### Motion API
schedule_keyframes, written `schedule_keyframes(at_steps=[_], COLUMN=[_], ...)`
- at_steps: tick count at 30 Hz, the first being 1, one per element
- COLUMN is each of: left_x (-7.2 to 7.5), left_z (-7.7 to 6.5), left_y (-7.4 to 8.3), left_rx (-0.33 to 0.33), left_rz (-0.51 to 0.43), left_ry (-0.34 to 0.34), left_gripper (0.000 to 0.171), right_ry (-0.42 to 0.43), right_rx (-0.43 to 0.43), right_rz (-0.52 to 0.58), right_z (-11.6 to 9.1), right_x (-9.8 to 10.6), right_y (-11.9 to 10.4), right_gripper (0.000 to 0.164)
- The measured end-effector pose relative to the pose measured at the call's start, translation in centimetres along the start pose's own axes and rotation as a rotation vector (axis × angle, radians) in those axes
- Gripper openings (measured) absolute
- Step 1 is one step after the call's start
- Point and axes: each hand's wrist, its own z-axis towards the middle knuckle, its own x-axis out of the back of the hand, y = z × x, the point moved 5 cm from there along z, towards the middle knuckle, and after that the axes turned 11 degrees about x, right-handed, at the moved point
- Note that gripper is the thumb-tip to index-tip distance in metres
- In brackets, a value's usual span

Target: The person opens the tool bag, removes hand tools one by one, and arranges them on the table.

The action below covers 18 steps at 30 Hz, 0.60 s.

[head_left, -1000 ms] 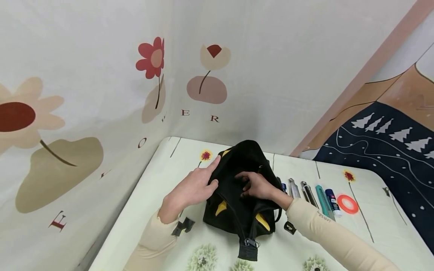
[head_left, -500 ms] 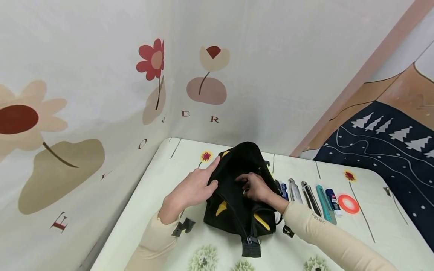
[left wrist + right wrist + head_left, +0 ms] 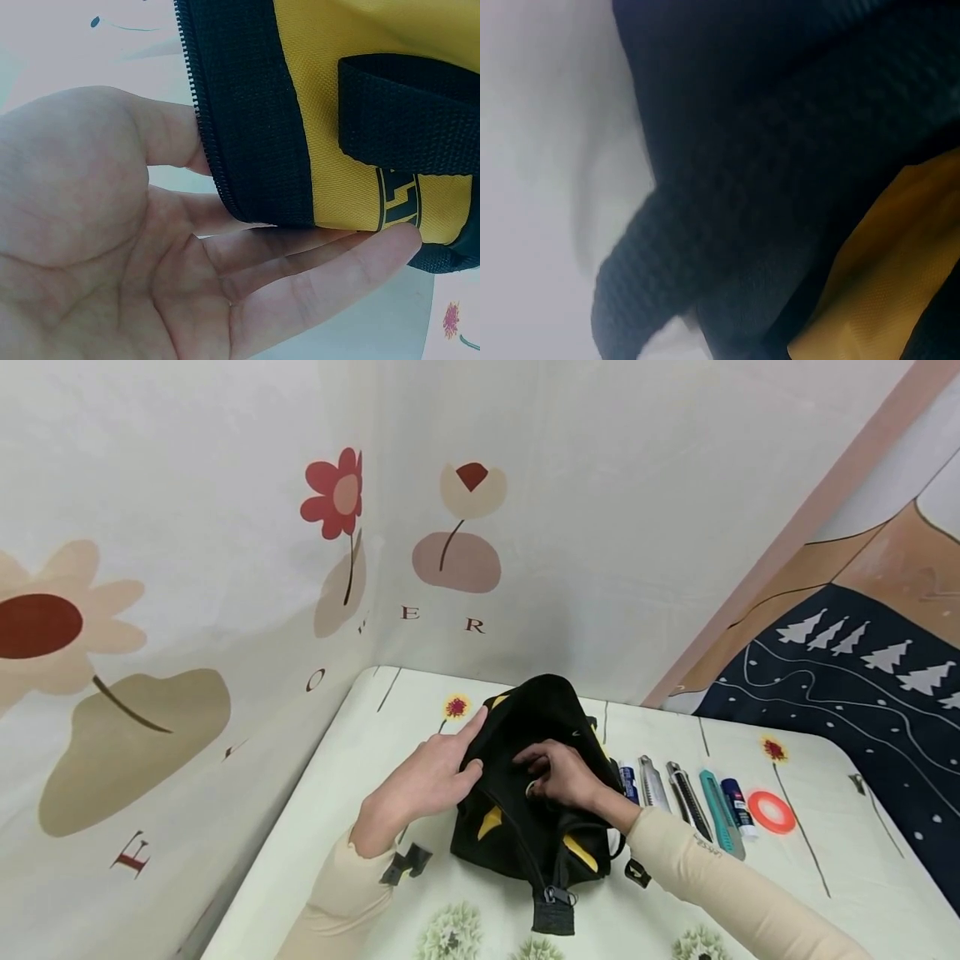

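A black and yellow zippered bag [image 3: 517, 852] stands open on the table, its dark inside facing up. My left hand [image 3: 431, 777] grips the bag's left side: the thumb goes over the zipper rim and the fingers lie along the outer wall. In the left wrist view, these fingers [image 3: 315, 289] touch the yellow cloth below a black strap loop [image 3: 409, 112]. My right hand [image 3: 564, 777] reaches into the bag with bent fingers. A small pale-yellow curved edge [image 3: 530, 789] shows beside them; whether they hold it is unclear. The right wrist view shows only blurred black and yellow cloth [image 3: 885, 277].
Right of the bag lie a blue glue stick [image 3: 628, 783], a grey utility knife [image 3: 653, 783], a black-and-silver utility knife [image 3: 688, 797], a teal utility knife [image 3: 718, 810], another glue stick [image 3: 738, 806] and an orange tape roll [image 3: 772, 812]. A curtain [image 3: 562, 527] hangs behind the table.
The right hand has shifted slightly left inside the bag, and the pale-yellow edge shows by its fingers. The bag's zipper end has moved a little. The left hand keeps its place.
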Motion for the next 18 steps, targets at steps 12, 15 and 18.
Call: schedule_keyframes(at_steps=[12,15,18], left_x=[0.03,0.06,0.1], left_z=[-0.05,-0.05,-0.04], left_y=[-0.02,0.0,0.03], left_rx=[0.027,0.029,0.026], left_rz=[-0.002,-0.003,-0.004], left_ry=[-0.002,-0.002,-0.002], left_gripper=[0.075,0.075,0.075], right_ry=[0.088,0.088,0.089], right_rx=[-0.16,-0.15,-0.147], right_rz=[-0.098,-0.093,-0.092], right_z=[-0.28,-0.37,-0.49], right_x=[0.7,0.72,0.75], right_y=[0.93,0.92,0.95], right_gripper=[0.057,0.058,0.059])
